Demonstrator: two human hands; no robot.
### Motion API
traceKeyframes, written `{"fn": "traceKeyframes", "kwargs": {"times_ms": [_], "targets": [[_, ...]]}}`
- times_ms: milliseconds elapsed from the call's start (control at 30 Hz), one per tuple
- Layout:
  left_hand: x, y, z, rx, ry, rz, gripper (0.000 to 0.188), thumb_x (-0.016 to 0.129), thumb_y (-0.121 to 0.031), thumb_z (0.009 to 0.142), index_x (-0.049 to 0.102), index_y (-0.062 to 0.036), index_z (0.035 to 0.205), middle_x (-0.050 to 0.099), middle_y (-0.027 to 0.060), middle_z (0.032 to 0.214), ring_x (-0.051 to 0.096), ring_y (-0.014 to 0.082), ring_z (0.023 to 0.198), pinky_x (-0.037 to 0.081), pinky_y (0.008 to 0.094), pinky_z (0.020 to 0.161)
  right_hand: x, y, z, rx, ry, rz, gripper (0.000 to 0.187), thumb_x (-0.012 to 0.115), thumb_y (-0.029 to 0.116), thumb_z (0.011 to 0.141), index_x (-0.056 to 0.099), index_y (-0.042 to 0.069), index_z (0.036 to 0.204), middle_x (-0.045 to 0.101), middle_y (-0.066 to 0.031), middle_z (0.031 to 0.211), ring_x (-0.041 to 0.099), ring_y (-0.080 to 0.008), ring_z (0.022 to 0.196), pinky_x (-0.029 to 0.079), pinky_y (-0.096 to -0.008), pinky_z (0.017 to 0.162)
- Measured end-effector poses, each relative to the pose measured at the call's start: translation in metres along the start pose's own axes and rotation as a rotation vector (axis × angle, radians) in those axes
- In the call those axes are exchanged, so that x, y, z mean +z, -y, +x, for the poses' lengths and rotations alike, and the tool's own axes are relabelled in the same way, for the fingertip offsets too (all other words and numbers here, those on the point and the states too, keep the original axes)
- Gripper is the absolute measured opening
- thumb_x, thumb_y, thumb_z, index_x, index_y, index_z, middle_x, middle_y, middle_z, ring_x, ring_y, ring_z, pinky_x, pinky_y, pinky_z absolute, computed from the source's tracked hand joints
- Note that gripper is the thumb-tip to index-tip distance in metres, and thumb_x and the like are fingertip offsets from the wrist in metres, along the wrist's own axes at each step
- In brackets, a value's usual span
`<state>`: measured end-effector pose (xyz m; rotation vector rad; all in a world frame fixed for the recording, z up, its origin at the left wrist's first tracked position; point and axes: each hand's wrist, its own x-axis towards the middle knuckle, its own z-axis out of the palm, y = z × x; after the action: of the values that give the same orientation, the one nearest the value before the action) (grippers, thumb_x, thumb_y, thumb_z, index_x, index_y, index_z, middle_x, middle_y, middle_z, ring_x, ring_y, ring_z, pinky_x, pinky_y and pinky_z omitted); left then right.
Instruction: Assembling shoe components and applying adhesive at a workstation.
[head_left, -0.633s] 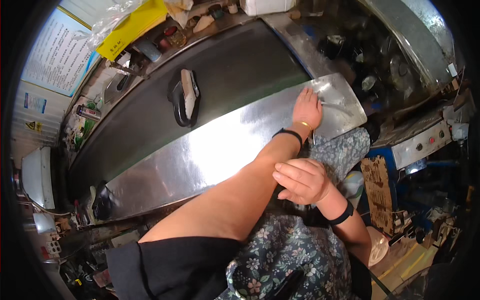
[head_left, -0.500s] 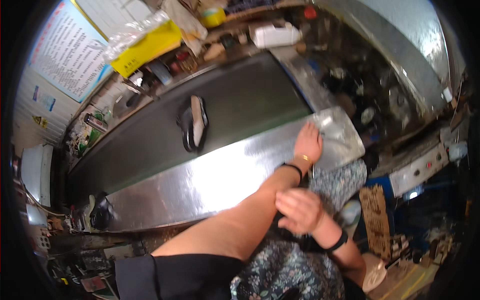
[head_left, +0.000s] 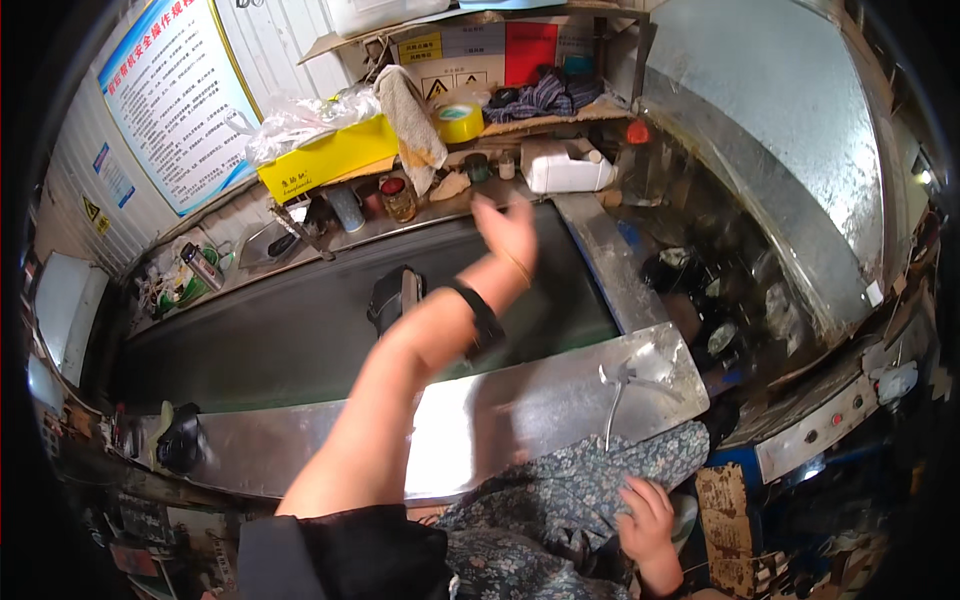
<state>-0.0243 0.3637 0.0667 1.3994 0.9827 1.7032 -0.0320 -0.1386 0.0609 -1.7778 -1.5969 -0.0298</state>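
Raising my left hand [head_left: 508, 232] open and empty above the dark belt [head_left: 300, 330], black shoe [head_left: 392, 298] just left of it, my right hand [head_left: 648, 512] near, gripping floral cloth [head_left: 560, 500].

Single view only: camera on my head, left unit of the pair, wide fisheye, upright and not mirrored. It looks steeply down and forward from above my chest onto the long steel counter [head_left: 520, 420] and the dark belt [head_left: 300, 340] behind it, both running across the frame and bowed by the lens. Near range: my left forearm enters from the lower edge and fills the centre, left hand [head_left: 510, 232] raised and blurred; right hand [head_left: 645, 515] sits low by my patterned clothing. Far reach takes in the cluttered shelf [head_left: 400, 215] and wall poster [head_left: 175, 95]. Dark rim rings the frame.
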Motion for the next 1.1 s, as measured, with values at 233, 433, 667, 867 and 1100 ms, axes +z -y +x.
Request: {"fn": "traceKeyframes", "kwargs": {"times_ms": [233,433,667,867,1100], "targets": [[-0.108,-0.068,0.3,-0.324,-0.138,-0.082,0.08,0.084,-0.033,0.072,0.048,0.0104,0.128,0.052,0.0226,0.135,0.053,0.0318,0.121,0.043,0.0428,0.099,-0.011,-0.037,-0.09,0.483,-0.138,0.046,0.032,0.055,0.026,0.096,0.063,0.002,0.116,0.066,-0.0209,0.109,0.063,-0.0378,0.098,0.049,-0.0434,0.085],[-0.069,-0.149,0.255,0.38,-0.039,0.803,0.034,0.059,-0.031,0.087,0.061,-0.0113,0.115,0.065,0.0211,0.11,0.064,0.0401,0.094,0.051,0.0434,0.082,-0.009,-0.022,-0.078,0.778,-0.048,0.097,0.031,0.052,0.025,0.099,0.063,0.002,0.117,0.066,-0.0204,0.108,0.063,-0.0368,0.097,0.049,-0.0403,0.084],[-0.049,-0.16,0.19,0.364,0.265,0.62,0.032,0.053,-0.024,0.088,0.066,-0.0042,0.11,0.068,0.0212,0.091,0.067,0.0332,0.083,0.05,0.0388,0.077,0.011,-0.043,0.007,0.595,-0.126,0.394,0.016,0.065,0.008,0.088,0.066,-0.004,0.098,0.07,-0.0135,0.083,0.068,-0.0185,0.076,0.052,-0.0298,0.069],[-0.045,-0.151,0.176,0.422,0.374,0.771,0.034,0.051,-0.023,0.087,0.068,-0.0093,0.112,0.067,0.0224,0.103,0.064,0.0356,0.101,0.049,0.0415,0.092,0.028,-0.021,0.067,0.518,-0.128,0.698,0.017,0.062,0.009,0.092,0.066,-0.003,0.104,0.071,-0.0106,0.092,0.066,-0.0148,0.082,0.052,-0.0272,0.073],[-0.103,-0.147,0.288,0.07,0.204,0.377,0.032,0.052,-0.024,0.087,0.069,-0.0091,0.111,0.067,0.0193,0.108,0.065,0.0326,0.102,0.05,0.0393,0.09,0.039,-0.007,0.069,0.56,0.018,0.939,0.022,0.058,0.011,0.095,0.063,-0.005,0.11,0.07,-0.0106,0.098,0.065,-0.0138,0.084,0.053,-0.0273,0.076]]}}
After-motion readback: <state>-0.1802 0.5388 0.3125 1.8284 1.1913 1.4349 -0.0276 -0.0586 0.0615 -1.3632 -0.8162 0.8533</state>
